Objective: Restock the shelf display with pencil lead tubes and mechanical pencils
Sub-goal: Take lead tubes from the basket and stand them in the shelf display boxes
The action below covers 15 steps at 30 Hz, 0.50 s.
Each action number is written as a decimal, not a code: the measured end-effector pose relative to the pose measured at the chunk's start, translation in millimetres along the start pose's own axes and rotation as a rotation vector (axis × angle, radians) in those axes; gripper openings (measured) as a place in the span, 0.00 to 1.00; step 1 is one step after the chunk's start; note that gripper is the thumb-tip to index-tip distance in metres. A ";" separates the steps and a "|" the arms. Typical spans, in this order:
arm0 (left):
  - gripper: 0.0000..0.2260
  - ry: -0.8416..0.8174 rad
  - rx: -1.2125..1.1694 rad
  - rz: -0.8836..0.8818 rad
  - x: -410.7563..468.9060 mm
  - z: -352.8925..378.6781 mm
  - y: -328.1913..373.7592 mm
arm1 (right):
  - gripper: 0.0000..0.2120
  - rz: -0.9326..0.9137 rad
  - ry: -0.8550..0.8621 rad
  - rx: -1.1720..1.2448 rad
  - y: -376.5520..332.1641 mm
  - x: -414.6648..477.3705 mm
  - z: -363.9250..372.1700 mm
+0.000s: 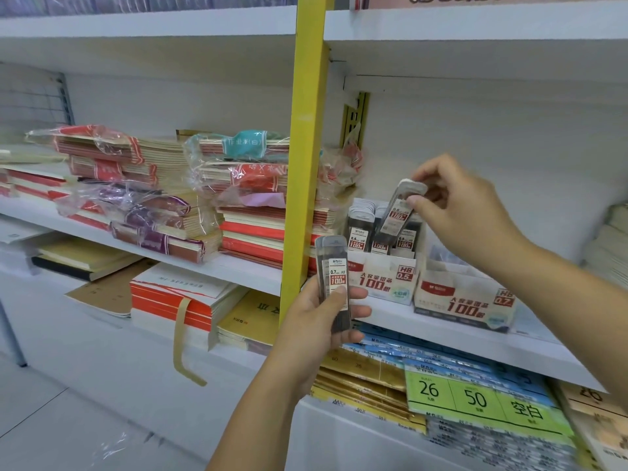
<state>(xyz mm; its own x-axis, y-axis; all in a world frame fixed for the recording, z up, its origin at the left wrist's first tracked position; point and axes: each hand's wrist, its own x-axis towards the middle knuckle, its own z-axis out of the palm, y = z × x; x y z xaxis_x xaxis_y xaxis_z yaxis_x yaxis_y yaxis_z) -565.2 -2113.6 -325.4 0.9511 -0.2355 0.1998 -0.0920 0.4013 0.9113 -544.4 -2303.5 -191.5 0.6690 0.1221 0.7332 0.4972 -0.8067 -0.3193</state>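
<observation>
Wrapped notebook stacks (142,188) fill the shelving left of the yellow post (306,147), which stands just beside your left hand (314,322). On the white shelf (509,345) sit the 0.5 box (384,283), packed with upright tubes (360,229), and the 0.7 box (465,302) beside it. Your left hand grips a few 0.7 lead tubes (334,277) upright. Your right hand (462,209) pinches one tilted tube (396,215) near its cap, above the 0.5 box.

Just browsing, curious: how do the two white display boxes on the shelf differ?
The HB 0.5 box is packed with upright lead tubes; the HB 0.7 box shows none above its front. The HB 0.5 box sits left, by the yellow post; the HB 0.7 box right. Both are white cartons printed with a red 100.
</observation>
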 end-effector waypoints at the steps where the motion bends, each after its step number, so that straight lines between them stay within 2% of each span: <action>1: 0.10 -0.008 0.004 0.004 0.0 -0.8 0.4 | 0.09 0.006 -0.042 -0.049 3.4 3.5 6.2; 6: 0.11 -0.040 0.030 0.004 -0.3 -4.0 1.4 | 0.08 0.070 -0.128 -0.136 16.4 20.4 24.2; 12: 0.12 -0.067 0.043 0.011 -1.2 -6.6 2.8 | 0.12 -0.023 -0.169 -0.427 21.4 17.7 29.6; 15: 0.12 -0.076 0.048 0.017 -2.3 -6.7 4.1 | 0.13 -0.030 -0.110 -0.355 13.5 7.6 25.0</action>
<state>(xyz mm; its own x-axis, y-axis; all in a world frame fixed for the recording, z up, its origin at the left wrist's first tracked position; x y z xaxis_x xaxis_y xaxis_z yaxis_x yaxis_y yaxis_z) -565.7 -2105.6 -324.6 0.9244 -0.2963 0.2403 -0.1237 0.3631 0.9235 -518.8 -2299.0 -205.3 0.7219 0.1951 0.6639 0.3084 -0.9496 -0.0563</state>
